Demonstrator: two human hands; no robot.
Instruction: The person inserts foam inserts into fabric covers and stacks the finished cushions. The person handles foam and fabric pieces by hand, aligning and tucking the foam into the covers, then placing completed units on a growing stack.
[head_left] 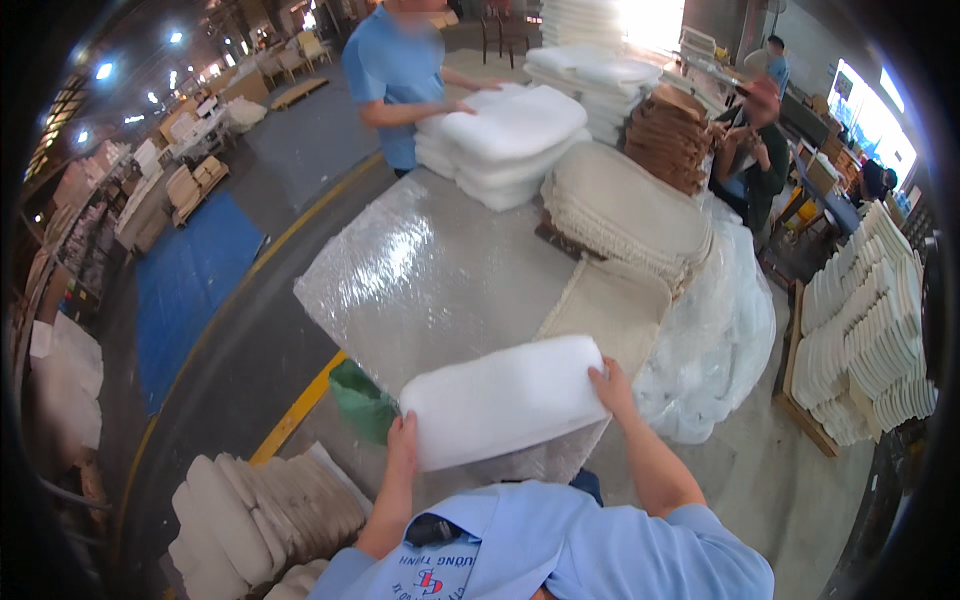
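Between my two hands a thick white foam cushion pad [505, 400] is held level over the near end of the table [420, 275], which is wrapped in shiny clear plastic. My left hand [402, 442] grips its left end, fingers closed round the edge. At the opposite end my right hand [612, 388] is closed on the far right corner. Just beyond the pad, a single beige fabric cushion cover [617, 303] lies flat on the table's right side. Behind it rises a stack of similar beige covers [630, 205].
Across the table a person in blue [395, 80] has both hands on a white foam stack [515, 125]. Brown folded pieces [668, 135] stand far right. Clear plastic sheeting [715, 330] hangs at right, a green bag [360, 402] at left. Cushions [265, 515] are piled lower left.
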